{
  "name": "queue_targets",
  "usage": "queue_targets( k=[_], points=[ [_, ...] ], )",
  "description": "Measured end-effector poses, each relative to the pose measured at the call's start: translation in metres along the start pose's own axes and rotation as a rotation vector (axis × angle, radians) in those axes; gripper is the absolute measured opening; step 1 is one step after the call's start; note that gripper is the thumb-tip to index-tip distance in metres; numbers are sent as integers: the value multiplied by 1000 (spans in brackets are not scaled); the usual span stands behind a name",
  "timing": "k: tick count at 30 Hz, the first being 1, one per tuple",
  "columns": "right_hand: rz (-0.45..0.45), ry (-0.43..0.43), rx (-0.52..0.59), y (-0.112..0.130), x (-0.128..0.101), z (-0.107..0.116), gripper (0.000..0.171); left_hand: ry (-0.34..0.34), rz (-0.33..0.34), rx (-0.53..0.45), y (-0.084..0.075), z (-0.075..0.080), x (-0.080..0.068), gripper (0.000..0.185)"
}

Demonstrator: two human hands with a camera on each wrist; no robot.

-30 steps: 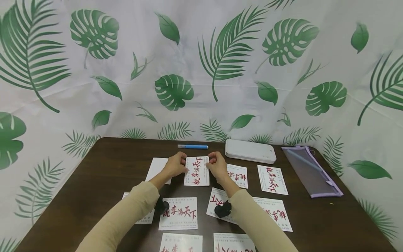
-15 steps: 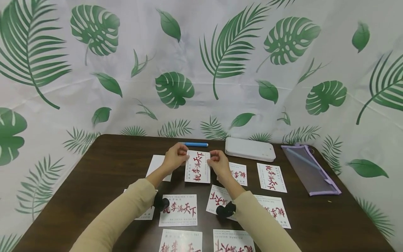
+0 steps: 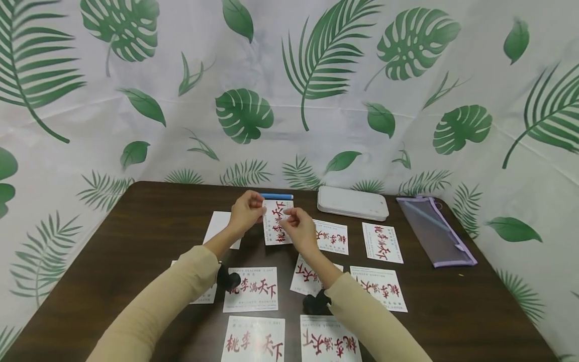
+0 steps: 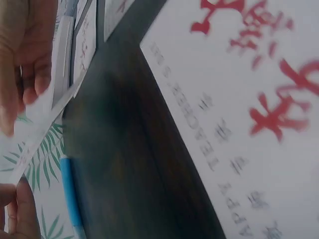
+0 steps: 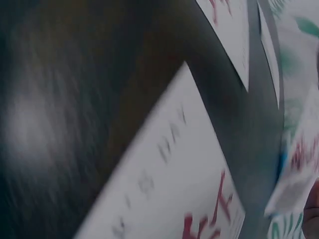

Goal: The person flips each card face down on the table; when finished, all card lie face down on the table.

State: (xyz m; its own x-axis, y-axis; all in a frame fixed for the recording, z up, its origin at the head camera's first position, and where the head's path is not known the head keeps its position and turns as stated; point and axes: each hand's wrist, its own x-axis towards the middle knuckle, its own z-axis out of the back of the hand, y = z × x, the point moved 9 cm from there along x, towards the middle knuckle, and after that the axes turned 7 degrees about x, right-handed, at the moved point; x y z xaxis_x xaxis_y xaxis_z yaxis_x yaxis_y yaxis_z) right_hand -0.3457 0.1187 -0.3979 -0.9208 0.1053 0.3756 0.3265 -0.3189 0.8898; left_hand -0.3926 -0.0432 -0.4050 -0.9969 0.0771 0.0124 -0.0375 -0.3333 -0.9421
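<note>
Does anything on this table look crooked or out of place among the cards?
Mostly tidy. One card below the right hand lies tilted and overlaps its neighbour; another, left of the held card, shows a blank white face.

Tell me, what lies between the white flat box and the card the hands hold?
In the head view, only bare dark table lies between the white flat box and the held card; the blue pen sits behind it.

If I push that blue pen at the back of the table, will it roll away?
Probably. The blue pen looks round and slim, lying flat on the smooth table, so a sideways nudge would likely roll it. Pushed along its length, it would more likely slide. It also looks light.
</note>
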Motion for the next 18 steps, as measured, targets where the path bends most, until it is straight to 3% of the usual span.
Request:
queue_targets(
  k=[5,12,18],
  points=[
    [69,82,-97,15,-6,-20,30,-50,-26,-21,-12,-3,1,27],
    [206,50,-170,32,-10,-22,34,-123,-108,19,-31,-1,-2,24],
    [306,-6,-182,44,-11,-12,29,-90,-173,-23,-48,-5,-5,22]
  ],
)
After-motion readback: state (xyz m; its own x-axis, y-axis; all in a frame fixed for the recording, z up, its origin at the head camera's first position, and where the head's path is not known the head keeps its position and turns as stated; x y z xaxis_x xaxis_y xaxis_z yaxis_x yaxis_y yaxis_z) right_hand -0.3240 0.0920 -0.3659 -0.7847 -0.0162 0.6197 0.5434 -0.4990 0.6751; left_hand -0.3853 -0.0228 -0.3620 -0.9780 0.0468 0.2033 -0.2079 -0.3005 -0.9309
